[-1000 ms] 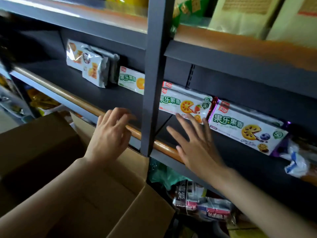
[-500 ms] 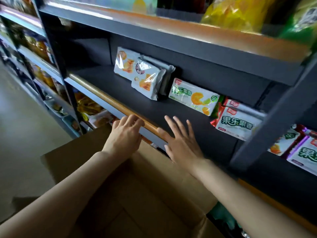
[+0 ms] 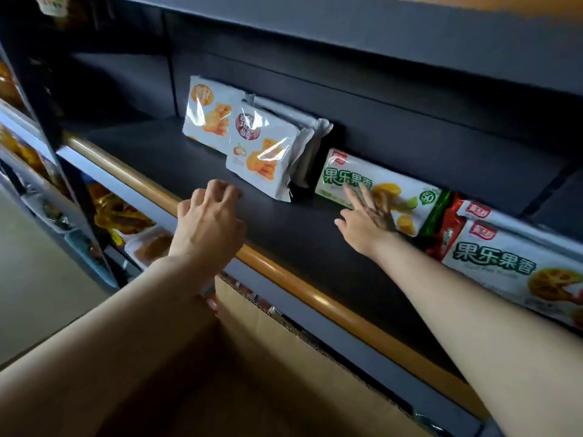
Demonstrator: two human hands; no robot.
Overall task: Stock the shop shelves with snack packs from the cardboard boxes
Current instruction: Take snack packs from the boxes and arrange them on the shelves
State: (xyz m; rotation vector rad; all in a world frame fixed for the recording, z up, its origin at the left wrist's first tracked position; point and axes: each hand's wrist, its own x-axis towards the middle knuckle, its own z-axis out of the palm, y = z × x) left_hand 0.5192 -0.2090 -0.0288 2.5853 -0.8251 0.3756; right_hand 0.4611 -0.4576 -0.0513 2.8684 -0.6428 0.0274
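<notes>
both hands over the dark shelf, right one on the lemon pack

the left hand (image 3: 206, 225) reaches in over the orange-brown front rail (image 3: 284, 272) of the dark grey metal shelf (image 3: 176, 159), its fingers (image 3: 220, 189) curled downward with the tips on or just above the shelf board, holding nothing. just beyond those fingertips stands the white plastic snack bag with a clear window showing golden biscuits (image 3: 265, 159), upright and leaning back, with a second white bag of the same kind (image 3: 206, 113) behind it to the left and more grey-white bags (image 3: 310, 137) stacked behind to the right, against the back panel.

over on the other side, the right hand (image 3: 366, 219) is stretched flat, fingers (image 3: 353, 195) straight and a little spread, lying on the front of the long white-and-green biscuit pack with yellow lemon slices printed on it (image 3: 407, 192). whether they press or only brush it, cannot tell; there's some motion blur. that pack leans back at the rear of the shelf, just beside the white bags.

right of it come a red-and-green pack end (image 3: 448, 222) and the long white packs with green lettering and a red logo (image 3: 504, 257), lying in a row towards the right edge.

down low, the brown cardboard box (image 3: 277, 367) sits open under both forearms, its flap edge just in front of the shelf's rail. the shelf below shows yellow wrapped snacks (image 3: 116, 212), dim and hard to read.
</notes>
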